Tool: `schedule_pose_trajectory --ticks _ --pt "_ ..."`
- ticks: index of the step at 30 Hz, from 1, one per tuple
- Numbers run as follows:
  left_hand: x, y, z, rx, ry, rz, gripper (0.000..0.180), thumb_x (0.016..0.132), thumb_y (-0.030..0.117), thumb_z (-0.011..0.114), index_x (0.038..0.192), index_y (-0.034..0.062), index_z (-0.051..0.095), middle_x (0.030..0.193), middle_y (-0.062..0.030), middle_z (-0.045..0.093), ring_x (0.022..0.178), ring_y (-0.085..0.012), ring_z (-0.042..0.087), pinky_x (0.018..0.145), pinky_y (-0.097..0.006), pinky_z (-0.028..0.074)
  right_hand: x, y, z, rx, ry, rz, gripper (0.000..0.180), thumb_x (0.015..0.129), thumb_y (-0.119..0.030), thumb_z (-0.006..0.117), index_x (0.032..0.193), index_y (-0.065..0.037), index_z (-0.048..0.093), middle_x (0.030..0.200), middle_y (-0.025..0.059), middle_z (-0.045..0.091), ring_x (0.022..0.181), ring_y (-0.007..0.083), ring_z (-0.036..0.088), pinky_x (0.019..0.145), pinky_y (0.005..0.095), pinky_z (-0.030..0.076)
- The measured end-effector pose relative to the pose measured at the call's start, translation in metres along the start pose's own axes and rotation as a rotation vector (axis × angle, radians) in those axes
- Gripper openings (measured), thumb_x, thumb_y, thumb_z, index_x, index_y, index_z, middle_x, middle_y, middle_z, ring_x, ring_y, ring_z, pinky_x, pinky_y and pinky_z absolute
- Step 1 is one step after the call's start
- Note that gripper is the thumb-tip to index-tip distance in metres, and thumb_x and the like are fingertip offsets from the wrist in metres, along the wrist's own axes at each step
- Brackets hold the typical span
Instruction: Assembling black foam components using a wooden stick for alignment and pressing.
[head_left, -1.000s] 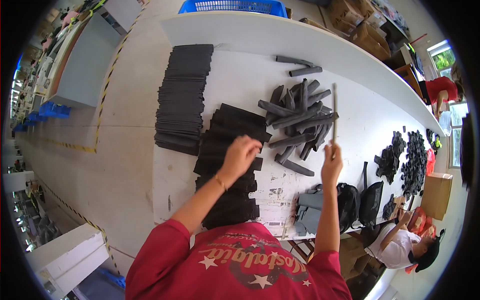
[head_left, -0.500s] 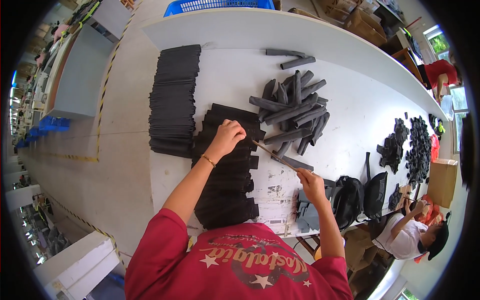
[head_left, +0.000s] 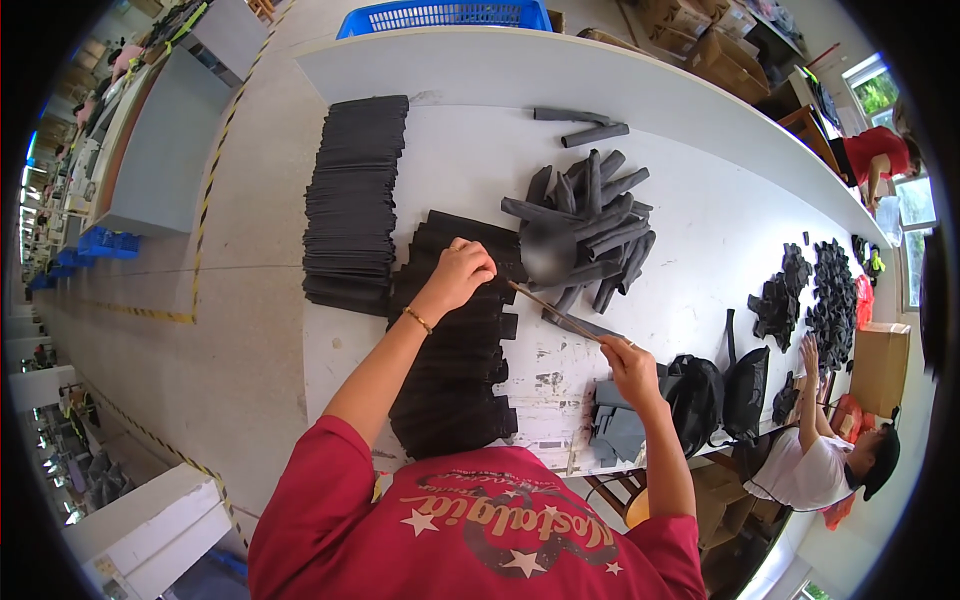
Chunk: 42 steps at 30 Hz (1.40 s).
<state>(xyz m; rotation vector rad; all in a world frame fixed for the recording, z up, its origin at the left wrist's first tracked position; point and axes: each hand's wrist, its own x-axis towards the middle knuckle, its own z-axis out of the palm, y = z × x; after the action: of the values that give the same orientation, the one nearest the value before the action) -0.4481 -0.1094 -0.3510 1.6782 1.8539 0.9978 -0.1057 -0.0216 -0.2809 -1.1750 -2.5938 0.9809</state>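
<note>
My left hand point(head_left: 466, 272) is closed in a pinch above a spread of overlapping black fabric strips point(head_left: 440, 350). What lies between its fingertips, if anything, is too small to make out. My right hand point(head_left: 630, 365) grips a thin brown stick-like tool point(head_left: 560, 315). Its far tip reaches the right edge of the strips, just beside my left fingers. Past that tip lies a loose heap of dark grey rolled tubes point(head_left: 610, 215), partly covered by a blurred round patch. A long, neat row of stacked dark strips point(head_left: 350, 200) lies to the left of the spread.
The white table point(head_left: 700, 230) has a raised board point(head_left: 660, 90) along its far side. A blue basket point(head_left: 445, 16) stands beyond it. Black bags point(head_left: 695, 400) and grey flat pieces point(head_left: 617, 425) lie at right, near a co-worker point(head_left: 810, 465) and piles of dark pieces point(head_left: 835, 300).
Both my hands stay nearly in place, with the stick tool's tip still at the strips' edge. At right, the co-worker's arm has stretched toward the dark piles. The view has shifted slightly.
</note>
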Motion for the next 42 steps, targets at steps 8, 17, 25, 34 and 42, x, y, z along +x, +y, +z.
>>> schedule_pose_trajectory --ticks 8,17,25,34,42 --pt "0.0 0.005 0.001 0.009 0.016 0.044 0.006 0.078 0.015 0.065 0.078 0.0092 0.064 0.086 -0.0016 0.059 0.093 -0.0251 0.051 0.082 -0.037 0.043 0.005 0.002 0.001 -0.011 -0.009 -0.005 0.016 0.088 -0.015 0.06 0.101 -0.008 0.067 0.081 0.0137 0.066 0.069 0.0329 0.063 0.061 0.0382 0.05" --pt "-0.003 0.006 -0.002 0.015 0.012 0.049 0.006 0.079 0.014 0.065 0.079 0.0083 0.064 0.086 -0.0019 0.058 0.093 -0.025 0.051 0.083 -0.037 0.042 0.003 0.0 -0.001 0.001 0.014 -0.047 0.016 0.087 -0.015 0.061 0.1 -0.007 0.067 0.082 0.0138 0.066 0.069 0.0324 0.064 0.062 0.0374 0.05" --pt "-0.005 0.009 -0.005 0.001 -0.013 0.067 0.006 0.079 0.013 0.065 0.079 0.0071 0.064 0.085 -0.0027 0.058 0.092 -0.0253 0.05 0.082 -0.036 0.043 0.001 0.004 -0.001 -0.012 0.003 -0.042 0.016 0.087 -0.015 0.061 0.1 -0.007 0.067 0.082 0.0138 0.066 0.069 0.0323 0.063 0.062 0.0373 0.05" --pt "-0.007 0.013 -0.009 -0.029 -0.046 0.062 0.006 0.079 0.011 0.064 0.08 0.0052 0.063 0.086 -0.0045 0.057 0.092 -0.0248 0.048 0.084 -0.034 0.042 0.0 0.002 -0.003 -0.003 -0.002 -0.063 0.016 0.088 -0.015 0.061 0.1 -0.007 0.067 0.081 0.0135 0.065 0.068 0.0316 0.063 0.062 0.0374 0.049" --pt "-0.006 0.016 -0.006 -0.006 -0.023 0.112 0.004 0.077 0.011 0.065 0.078 0.0073 0.064 0.083 -0.0033 0.058 0.089 -0.0258 0.051 0.081 -0.035 0.043 0.003 -0.006 -0.012 -0.023 0.002 -0.099 0.015 0.088 -0.015 0.061 0.1 -0.007 0.067 0.078 0.0133 0.064 0.067 0.0316 0.062 0.061 0.0378 0.049"
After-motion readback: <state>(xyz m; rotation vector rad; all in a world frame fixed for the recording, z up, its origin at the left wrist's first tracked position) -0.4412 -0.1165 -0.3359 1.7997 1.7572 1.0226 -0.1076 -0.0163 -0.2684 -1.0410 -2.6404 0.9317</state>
